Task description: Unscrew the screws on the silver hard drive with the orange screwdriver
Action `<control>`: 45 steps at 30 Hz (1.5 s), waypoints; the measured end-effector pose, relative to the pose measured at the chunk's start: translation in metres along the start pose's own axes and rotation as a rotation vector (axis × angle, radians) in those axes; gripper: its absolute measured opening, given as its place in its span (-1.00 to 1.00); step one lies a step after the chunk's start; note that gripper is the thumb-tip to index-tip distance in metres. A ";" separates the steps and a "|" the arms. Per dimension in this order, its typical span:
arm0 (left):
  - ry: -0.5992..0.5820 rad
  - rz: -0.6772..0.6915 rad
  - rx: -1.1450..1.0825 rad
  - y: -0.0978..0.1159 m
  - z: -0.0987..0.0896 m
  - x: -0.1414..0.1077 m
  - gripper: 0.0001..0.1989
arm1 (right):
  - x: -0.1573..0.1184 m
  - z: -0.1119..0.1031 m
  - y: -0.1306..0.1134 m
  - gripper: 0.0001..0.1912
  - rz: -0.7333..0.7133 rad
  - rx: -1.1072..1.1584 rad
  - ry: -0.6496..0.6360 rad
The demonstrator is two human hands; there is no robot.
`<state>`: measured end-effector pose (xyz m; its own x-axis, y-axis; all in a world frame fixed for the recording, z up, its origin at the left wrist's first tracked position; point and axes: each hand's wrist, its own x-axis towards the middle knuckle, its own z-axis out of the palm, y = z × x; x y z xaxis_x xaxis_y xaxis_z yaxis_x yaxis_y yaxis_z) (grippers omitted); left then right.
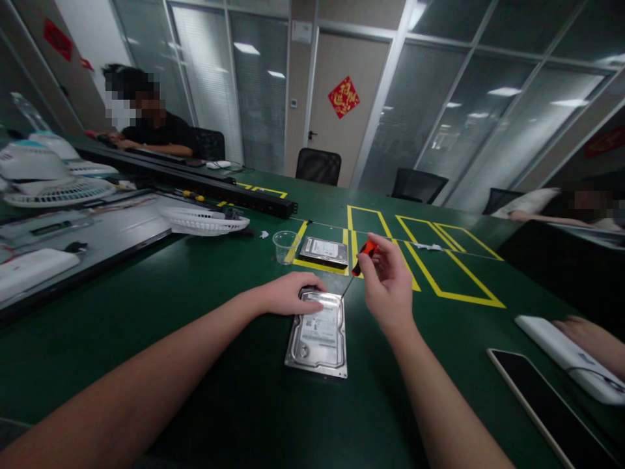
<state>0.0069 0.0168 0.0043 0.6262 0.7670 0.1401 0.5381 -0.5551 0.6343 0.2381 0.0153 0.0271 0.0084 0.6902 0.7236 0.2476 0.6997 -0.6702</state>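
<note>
A silver hard drive (319, 342) with a white label lies flat on the green table in front of me. Across its far left corner rests my left hand (293, 293), the thumb on the label and the fingers wrapped round the far edge. My right hand (388, 280) pinches the orange and black handle of a screwdriver (365, 257). The thin shaft slants down to the left, its tip at the drive's far right corner. A second hard drive (325, 251) lies beyond, inside a yellow tape frame, with a clear plastic cup (286, 247) at its left.
Yellow tape rectangles (463, 299) mark the table. At the left are white fan parts (205, 221), a metal panel (122, 228) and a long black bar (219, 189). A phone (547, 404) and another person's hand on a white device (566, 352) are at the right.
</note>
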 end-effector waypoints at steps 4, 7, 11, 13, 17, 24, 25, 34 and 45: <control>0.002 0.010 0.001 0.000 0.000 0.000 -0.62 | 0.000 -0.001 -0.001 -0.62 0.012 0.078 -0.024; 0.002 0.003 -0.001 -0.001 0.001 0.000 -0.62 | 0.000 -0.001 -0.001 -0.62 0.007 0.113 -0.040; 0.004 0.011 -0.001 -0.001 0.000 0.000 -0.62 | 0.000 0.000 0.000 -0.60 0.005 0.056 -0.018; 0.007 0.014 0.000 -0.001 0.000 0.000 -0.62 | 0.000 0.000 -0.001 -0.60 0.002 0.059 -0.014; 0.004 0.009 -0.001 -0.001 0.000 0.000 -0.62 | 0.000 -0.001 -0.002 -0.64 0.005 0.106 -0.026; 0.007 -0.001 0.003 -0.002 0.001 0.000 -0.62 | 0.000 -0.001 -0.003 -0.64 0.014 0.068 -0.005; 0.005 -0.001 0.002 -0.002 0.001 0.000 -0.62 | 0.000 -0.001 -0.003 -0.65 0.014 0.086 -0.012; 0.012 0.010 0.000 -0.002 0.001 0.000 -0.60 | 0.000 0.001 0.000 -0.63 0.008 0.056 0.004; 0.002 0.010 -0.001 -0.002 0.000 0.000 -0.60 | 0.000 0.000 -0.004 -0.56 0.013 0.040 -0.024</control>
<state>0.0058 0.0177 0.0028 0.6301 0.7622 0.1481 0.5315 -0.5625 0.6333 0.2370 0.0126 0.0298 -0.0122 0.7033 0.7108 0.2087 0.6970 -0.6861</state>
